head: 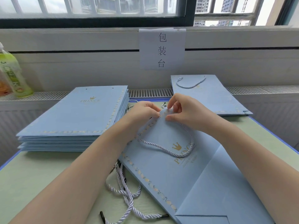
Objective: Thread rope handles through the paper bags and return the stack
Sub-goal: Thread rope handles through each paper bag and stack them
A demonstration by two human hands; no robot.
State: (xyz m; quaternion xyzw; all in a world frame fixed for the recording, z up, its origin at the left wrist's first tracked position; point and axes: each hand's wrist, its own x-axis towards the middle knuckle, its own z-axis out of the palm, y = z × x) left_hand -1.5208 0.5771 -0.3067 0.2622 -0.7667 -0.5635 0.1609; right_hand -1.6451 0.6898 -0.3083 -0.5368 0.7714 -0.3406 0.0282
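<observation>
A pale green worktop (40, 172) carries the job: at ten o'clock a stack of unthreaded bags (76, 113), at two o'clock a finished bag (208, 94) with its handle in place. At centre lies the working bag (194, 175), one rope handle (178, 152) looped across its face. At its top edge, twelve o'clock, the left hand (142, 110) pinches the paper rim, fingers together on it, while the right hand (182, 107) nips the same edge, apparently at the rope end. Best practice here: keep the rim steady, feed the tip straight through the hole. Spare ropes (124, 189) wait at seven o'clock.
</observation>
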